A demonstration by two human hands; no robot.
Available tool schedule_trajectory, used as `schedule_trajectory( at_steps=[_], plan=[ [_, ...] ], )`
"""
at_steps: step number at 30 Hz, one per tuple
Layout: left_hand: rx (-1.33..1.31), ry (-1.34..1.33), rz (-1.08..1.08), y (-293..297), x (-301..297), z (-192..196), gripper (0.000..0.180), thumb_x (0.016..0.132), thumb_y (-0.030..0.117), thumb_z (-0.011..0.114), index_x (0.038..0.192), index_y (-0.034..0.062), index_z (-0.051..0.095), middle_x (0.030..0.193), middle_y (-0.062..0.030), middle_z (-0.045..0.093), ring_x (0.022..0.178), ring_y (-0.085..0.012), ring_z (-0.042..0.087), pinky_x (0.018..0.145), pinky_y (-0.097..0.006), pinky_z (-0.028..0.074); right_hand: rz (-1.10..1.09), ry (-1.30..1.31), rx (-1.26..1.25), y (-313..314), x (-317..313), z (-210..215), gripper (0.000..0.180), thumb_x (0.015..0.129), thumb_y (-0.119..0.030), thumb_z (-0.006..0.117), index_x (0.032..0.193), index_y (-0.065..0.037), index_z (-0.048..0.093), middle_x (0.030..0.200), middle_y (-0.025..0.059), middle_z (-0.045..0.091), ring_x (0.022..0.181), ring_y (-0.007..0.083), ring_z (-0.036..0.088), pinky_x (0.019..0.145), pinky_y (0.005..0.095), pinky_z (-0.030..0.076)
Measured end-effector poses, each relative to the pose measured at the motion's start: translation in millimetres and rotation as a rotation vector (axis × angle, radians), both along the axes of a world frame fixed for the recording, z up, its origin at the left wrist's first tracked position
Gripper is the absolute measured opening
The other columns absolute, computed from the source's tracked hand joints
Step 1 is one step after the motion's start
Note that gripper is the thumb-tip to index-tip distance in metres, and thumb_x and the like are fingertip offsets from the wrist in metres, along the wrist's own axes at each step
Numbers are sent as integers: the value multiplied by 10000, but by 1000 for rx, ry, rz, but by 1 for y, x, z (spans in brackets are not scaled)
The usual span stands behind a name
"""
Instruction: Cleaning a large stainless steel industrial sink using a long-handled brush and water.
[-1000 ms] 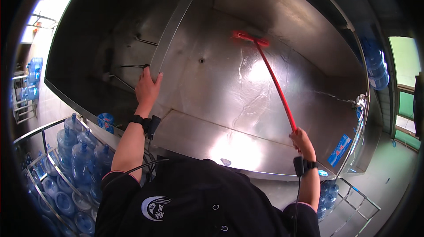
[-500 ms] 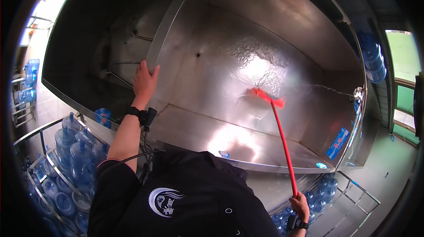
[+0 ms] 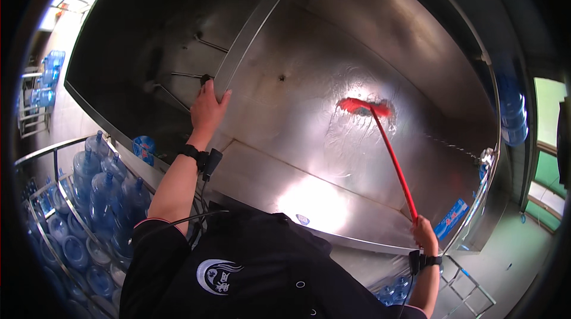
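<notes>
My right hand [image 3: 424,234] is wrapped round the end of a red handle. The handle belongs to a long-handled brush [image 3: 394,158], whose red head [image 3: 357,106] lies on the wet floor of a large stainless-steel tank [image 3: 297,122]. Thin water ripples around the head, partly blurred by glare. On the near end of the metal divider [image 3: 250,36], my left hand [image 3: 208,113] takes hold of the edge, thumb on one side and fingers on the other. A small drain hole [image 3: 282,78] shows in the tank floor between the divider and the brush.
Left of the divider is a dark compartment with thin metal rods [image 3: 211,43]. A tap-like fitting [image 3: 487,157] sits on the right rim, a thin twisted strand leading from it. Large blue water bottles [image 3: 104,197] stand in a metal rack at lower left; more bottles [image 3: 513,116] are at far right.
The brush head has slid farther from me across the tank floor. My right hand has moved forward and right with the handle. The left hand keeps its place on the divider; the view has shifted slightly.
</notes>
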State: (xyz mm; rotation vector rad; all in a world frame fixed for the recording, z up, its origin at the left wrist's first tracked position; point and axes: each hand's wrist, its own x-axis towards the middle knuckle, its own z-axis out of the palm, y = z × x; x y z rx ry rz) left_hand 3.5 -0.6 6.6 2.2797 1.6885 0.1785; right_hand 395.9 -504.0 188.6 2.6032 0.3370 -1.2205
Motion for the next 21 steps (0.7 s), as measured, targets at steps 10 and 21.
schedule_trajectory(
  at_steps=[10, 21],
  plan=[
    [54, -38, -23, -1, -1, 0, 528, 871, 436, 625, 1195, 48, 474, 1094, -169, 615, 1011, -377, 606, 763, -492, 521, 174, 26, 118, 160, 37, -65, 114, 872, -66, 552, 962, -17, 503, 557, 107, 507, 380, 201, 517, 289, 353, 360],
    [92, -44, -35, -4, -1, 7, 473, 859, 392, 654, 1110, 37, 470, 1049, -150, 613, 984, -355, 610, 718, -477, 536, 380, -92, 380, 51, -2, -77, 229, 756, -82, 669, 924, -7, 533, 820, 268, 625, 822, 476, 601, 696, 516, 484]
  ],
)
